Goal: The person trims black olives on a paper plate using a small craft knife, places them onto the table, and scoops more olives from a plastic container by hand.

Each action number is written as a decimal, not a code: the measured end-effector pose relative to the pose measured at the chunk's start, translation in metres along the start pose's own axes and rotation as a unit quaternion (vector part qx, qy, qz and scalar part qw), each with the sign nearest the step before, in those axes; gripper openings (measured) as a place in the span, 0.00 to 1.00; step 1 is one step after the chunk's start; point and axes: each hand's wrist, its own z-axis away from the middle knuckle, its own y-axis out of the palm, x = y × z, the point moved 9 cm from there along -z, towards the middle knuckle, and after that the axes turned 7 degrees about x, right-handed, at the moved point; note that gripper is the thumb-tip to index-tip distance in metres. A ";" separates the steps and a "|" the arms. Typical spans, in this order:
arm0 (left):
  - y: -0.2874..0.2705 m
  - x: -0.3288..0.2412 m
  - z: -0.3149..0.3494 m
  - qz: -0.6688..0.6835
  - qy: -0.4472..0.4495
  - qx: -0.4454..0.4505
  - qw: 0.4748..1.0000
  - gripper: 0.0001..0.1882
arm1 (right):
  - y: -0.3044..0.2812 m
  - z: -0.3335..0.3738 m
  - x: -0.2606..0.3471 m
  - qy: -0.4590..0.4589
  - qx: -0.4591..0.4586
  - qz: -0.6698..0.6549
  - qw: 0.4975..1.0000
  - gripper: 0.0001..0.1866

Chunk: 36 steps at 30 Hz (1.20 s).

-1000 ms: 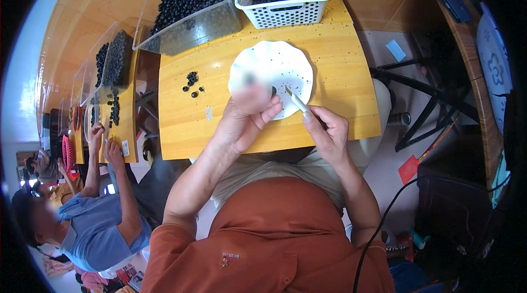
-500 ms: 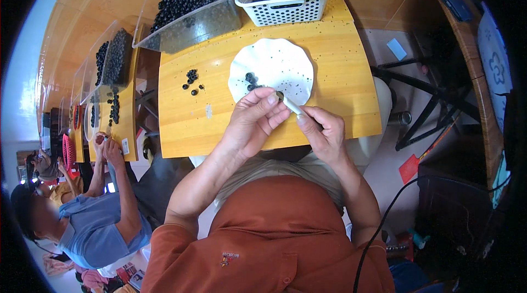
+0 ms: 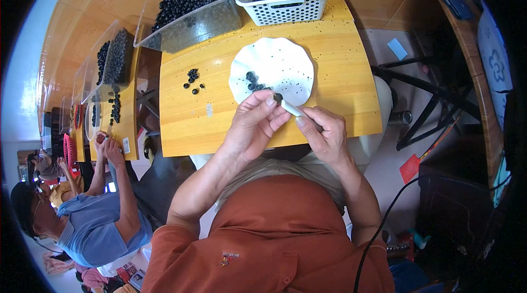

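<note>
Wearing a rust-red shirt [image 3: 269, 205], a person works at a yellow wooden table [image 3: 340, 90], both hands meeting over its near edge. The right hand [image 3: 324, 134] is closed around a slim, pale tool [image 3: 292, 109], which points up and to the left. The left hand [image 3: 252, 123] pinches a small dark piece [image 3: 278, 97] between thumb and fingertips, at the tool's tip; whether the tip has entered it is too small to tell. Just beyond the hands sits a white, scallop-edged plate [image 3: 244, 60], scattered with dark specks and bearing a few round black pieces [image 3: 251, 86] at its left side. A loose cluster [image 3: 192, 75] of similar pieces lies on the wood to the left of the plate. At the table's far end, a clear bin [image 3: 189, 35] and a perforated white basket [image 3: 288, 13] stand side by side, both holding many black pieces. Off to the left, a co-worker in a blue shirt [image 3: 104, 232] works at another table.
</note>
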 end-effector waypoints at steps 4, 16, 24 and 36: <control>0.004 0.001 0.002 0.008 0.011 0.006 1.000 0.07 | 0.000 0.001 0.003 -0.002 0.001 0.008 1.000 0.14; 0.015 -0.001 0.005 -0.013 0.021 0.040 0.999 0.08 | -0.007 0.004 0.010 -0.030 -0.022 0.006 0.999 0.13; 0.048 -0.013 0.020 -0.057 0.048 0.091 0.993 0.05 | -0.033 0.003 -0.037 0.110 -0.105 -0.113 0.982 0.13; 0.023 -0.015 0.009 -0.058 0.047 0.055 0.996 0.07 | -0.022 0.010 -0.023 0.055 -0.088 -0.079 0.991 0.16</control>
